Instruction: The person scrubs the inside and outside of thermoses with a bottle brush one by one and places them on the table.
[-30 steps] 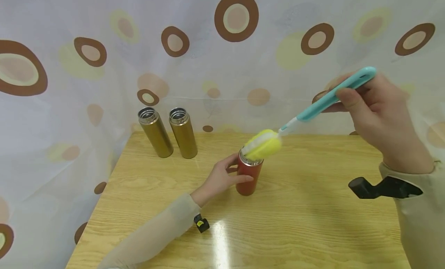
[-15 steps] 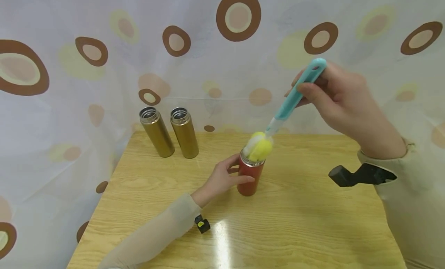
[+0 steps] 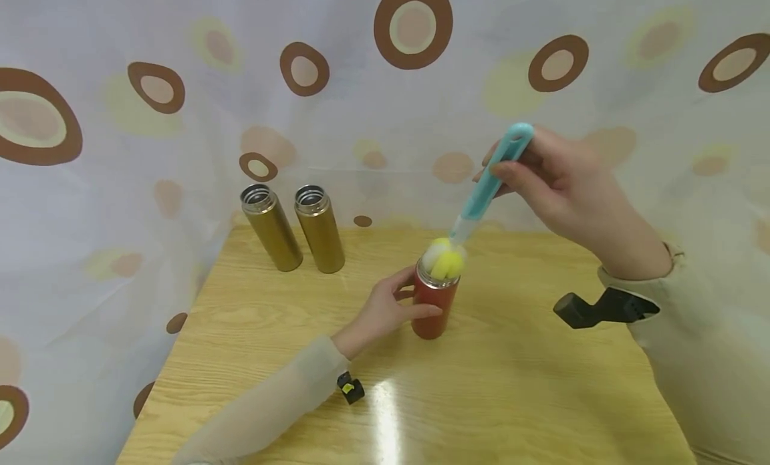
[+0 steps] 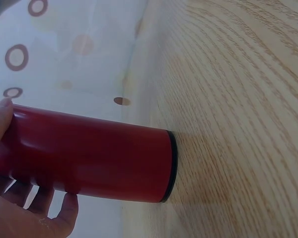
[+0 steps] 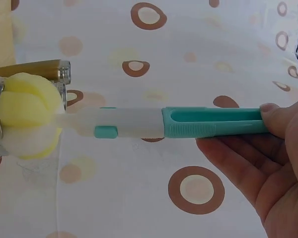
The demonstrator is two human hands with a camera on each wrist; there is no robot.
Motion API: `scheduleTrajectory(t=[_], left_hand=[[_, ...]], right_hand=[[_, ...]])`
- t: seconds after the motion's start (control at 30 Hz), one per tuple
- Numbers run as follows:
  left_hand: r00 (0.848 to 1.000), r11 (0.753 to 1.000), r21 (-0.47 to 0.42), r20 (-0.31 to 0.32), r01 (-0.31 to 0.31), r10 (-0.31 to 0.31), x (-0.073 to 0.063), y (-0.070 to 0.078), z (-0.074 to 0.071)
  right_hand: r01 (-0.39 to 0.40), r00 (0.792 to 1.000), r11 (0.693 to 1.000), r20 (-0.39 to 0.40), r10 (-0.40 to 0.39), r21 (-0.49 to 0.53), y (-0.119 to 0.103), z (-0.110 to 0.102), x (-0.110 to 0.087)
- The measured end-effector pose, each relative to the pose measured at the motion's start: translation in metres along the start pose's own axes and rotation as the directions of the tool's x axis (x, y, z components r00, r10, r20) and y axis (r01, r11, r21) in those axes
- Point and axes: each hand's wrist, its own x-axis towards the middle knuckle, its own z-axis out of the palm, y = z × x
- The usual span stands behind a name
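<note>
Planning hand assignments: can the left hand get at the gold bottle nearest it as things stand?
Probably not while occupied: the left hand grips the red bottle. The way itself looks free, with nothing standing between that hand and the nearest gold bottle.

The bottle [image 4: 97,156] is red, base [image 4: 174,163] seemingly black, brush handle [image 5: 213,130] turquoise.

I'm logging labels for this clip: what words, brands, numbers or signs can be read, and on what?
None can be read.
Red bottle: no lettering on the side that shows.
Brush: none visible.
Gold bottles: none visible.
Backdrop: printed rings and blobs, no letters.
Wrist cameras: any markings are too small to read.
</note>
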Motion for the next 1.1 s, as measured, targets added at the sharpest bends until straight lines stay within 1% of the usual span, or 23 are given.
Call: scheduleTrajectory(t=[0.1,0.2,0.4,0.47,0.57,0.63,0.7,0.83,0.9,0.93,1.0,1.07,1.1], left_hand=[[1.000,1.000,-0.003,-0.013,-0.006,0.006,-0.002,0.002,-0.001],[1.000,1.000,0.000,-0.003,-0.015,0.015,-0.003,0.003,-0.002],[1.000,1.000,-0.004,-0.003,-0.024,0.024,-0.002,0.002,-0.001],[1.000,1.000,-0.008,-0.003,-0.026,0.026,-0.003,0.001,-0.001],[1.000,1.000,-0.013,-0.005,-0.026,0.026,-0.003,0.001,-0.001],[1.000,1.000,-0.010,0.002,-0.027,0.027,-0.002,0.001,-0.001],[1.000,1.000,-0.009,0.004,-0.026,0.026,-0.002,0.001,-0.001],[1.000,1.000,-0.005,0.002,-0.016,0.016,-0.001,0.002,-0.003],[1.000,1.000,0.000,-0.003,-0.018,0.018,-0.001,0.003,-0.004],[1.000,1.000,0.001,-0.004,-0.020,0.020,-0.001,0.002,-0.004],[1.000,1.000,0.001,-0.009,-0.029,0.029,0.000,0.002,-0.003],[0.999,0.999,0.006,-0.004,-0.036,0.036,0.000,0.000,0.000],[0.999,0.999,0.006,0.003,-0.036,0.036,0.000,-0.001,0.001]], right_hand=[[0.004,1.000,1.000,0.013,-0.005,0.018,0.000,0.002,0.001],[0.004,1.000,1.000,0.025,-0.004,0.009,0.000,0.004,0.002],[-0.009,0.998,0.999,0.064,0.012,-0.045,0.000,0.009,0.002],[-0.003,0.997,0.997,0.079,0.009,-0.081,0.003,0.011,0.000],[-0.005,0.996,0.995,0.089,0.014,-0.097,0.007,0.015,-0.003],[-0.005,0.996,0.996,0.085,0.013,-0.094,0.009,0.016,-0.005],[-0.011,0.996,0.998,0.084,0.017,-0.068,0.009,0.016,-0.006],[0.011,0.995,0.999,0.095,-0.007,-0.042,0.011,0.018,-0.008],[0.029,0.995,0.998,0.100,-0.024,-0.051,0.015,0.021,-0.009],[0.038,0.994,0.997,0.106,-0.031,-0.072,0.018,0.023,-0.010],[0.054,0.989,0.992,0.141,-0.038,-0.110,0.026,0.030,-0.016],[0.071,0.983,0.988,0.180,-0.045,-0.141,0.036,0.040,-0.024],[0.067,0.980,0.987,0.195,-0.037,-0.148,0.040,0.044,-0.030]])
